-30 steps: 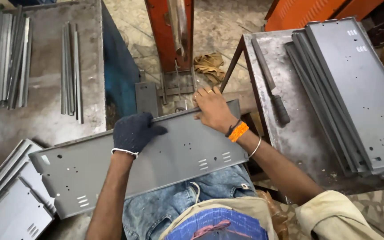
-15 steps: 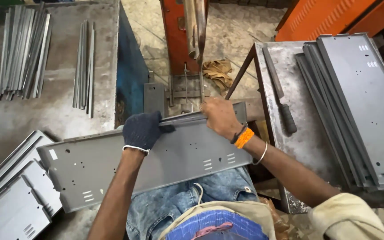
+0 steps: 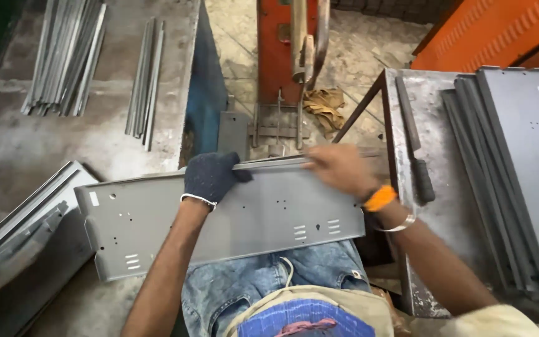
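Note:
A long grey sheet-metal panel (image 3: 251,218) with small holes and slot groups lies across my lap, above my jeans. My left hand (image 3: 210,176), in a dark knit glove, grips the panel's far edge near its middle. A thin grey metal strip (image 3: 276,163) runs along that far edge. My right hand (image 3: 339,168), bare and blurred, with an orange band and a metal bangle at the wrist, is closed on the right part of the strip and edge.
An orange-red machine column (image 3: 282,50) with a foot pedal (image 3: 279,125) stands ahead. Metal strips (image 3: 70,56) lie on the left table. Finished panels (image 3: 26,224) are stacked at lower left. More panels (image 3: 519,168) rest on the right table beside a dark-handled tool (image 3: 416,150).
The view has come closer to the panel. My right hand has shifted along the far edge and is blurred with motion; the left hand keeps its grip.

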